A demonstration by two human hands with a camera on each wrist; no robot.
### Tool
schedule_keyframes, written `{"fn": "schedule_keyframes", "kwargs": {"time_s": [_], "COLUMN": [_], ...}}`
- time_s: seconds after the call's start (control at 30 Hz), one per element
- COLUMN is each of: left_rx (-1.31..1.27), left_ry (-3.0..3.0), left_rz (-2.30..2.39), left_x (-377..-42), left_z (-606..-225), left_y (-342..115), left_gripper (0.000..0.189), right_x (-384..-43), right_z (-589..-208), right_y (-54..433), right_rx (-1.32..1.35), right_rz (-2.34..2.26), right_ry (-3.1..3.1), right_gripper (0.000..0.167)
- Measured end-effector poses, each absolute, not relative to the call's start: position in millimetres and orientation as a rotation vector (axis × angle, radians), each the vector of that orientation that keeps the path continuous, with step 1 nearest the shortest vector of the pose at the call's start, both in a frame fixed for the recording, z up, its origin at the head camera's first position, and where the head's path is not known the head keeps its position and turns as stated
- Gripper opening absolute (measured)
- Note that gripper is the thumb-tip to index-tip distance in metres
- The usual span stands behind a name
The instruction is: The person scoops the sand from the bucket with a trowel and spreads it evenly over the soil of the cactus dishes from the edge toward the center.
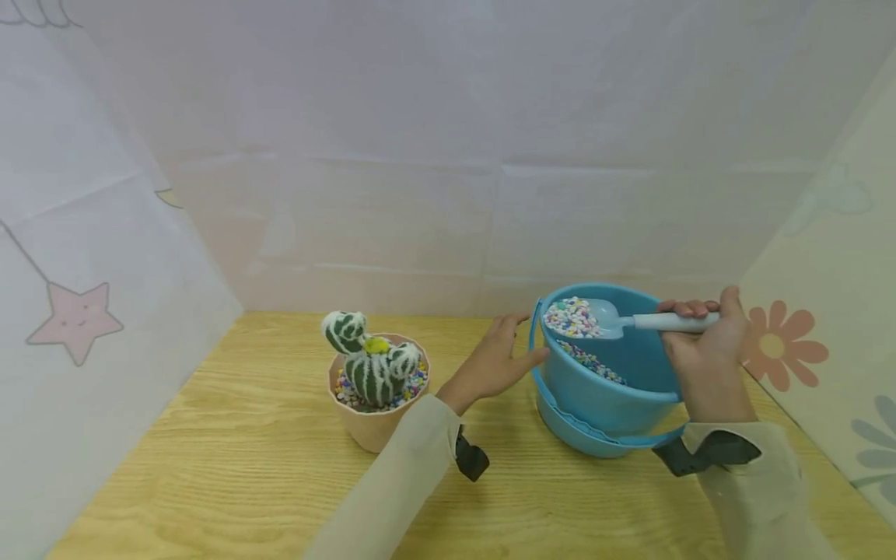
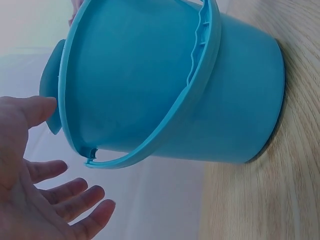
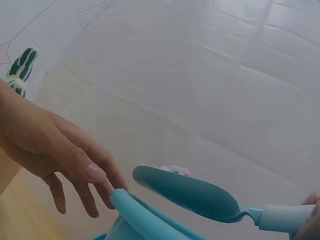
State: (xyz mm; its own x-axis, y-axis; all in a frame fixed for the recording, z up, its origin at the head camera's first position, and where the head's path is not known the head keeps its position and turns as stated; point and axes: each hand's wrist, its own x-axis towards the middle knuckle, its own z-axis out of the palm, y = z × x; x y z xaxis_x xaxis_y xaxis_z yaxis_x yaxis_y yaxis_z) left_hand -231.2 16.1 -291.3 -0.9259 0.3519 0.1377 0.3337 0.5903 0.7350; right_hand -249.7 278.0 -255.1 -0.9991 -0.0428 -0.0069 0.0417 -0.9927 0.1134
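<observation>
My right hand [image 1: 707, 342] grips the white handle of a light blue scoop [image 1: 612, 317], its blade heaped with small multicolored pebbles [image 1: 574, 317]. The scoop hangs above the mouth of a blue bucket [image 1: 595, 412], where more pebbles [image 1: 591, 362] show inside. Beside the bucket's left rim is my left hand [image 1: 493, 362], fingers spread and gripping nothing; in the left wrist view the left hand [image 2: 35, 175] has its thumb near the rim. The bucket's handle [image 2: 165, 125] is folded down along its side.
Left of the bucket, a potted cactus [image 1: 378, 373] stands in a peach pot [image 1: 371, 428] with colored pebbles around it. Everything sits on a wood-grain table [image 1: 231, 467]. Pale printed sheets [image 1: 448, 155] rise behind and at both sides.
</observation>
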Motion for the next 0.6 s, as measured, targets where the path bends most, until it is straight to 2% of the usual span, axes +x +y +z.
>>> {"fn": "schedule_keyframes", "kwargs": {"time_s": [0.6], "left_rx": [0.621], "left_ry": [2.818], "left_rz": [1.305], "left_x": [-220.6], "left_z": [-290.2], "left_y": [-2.1], "left_gripper": [0.061], "right_x": [-245.4], "right_z": [-256.2], "right_y": [257.4], "right_rx": [0.017], "right_rz": [-3.044], "right_ry": [-0.212], "right_gripper": [0.051]}}
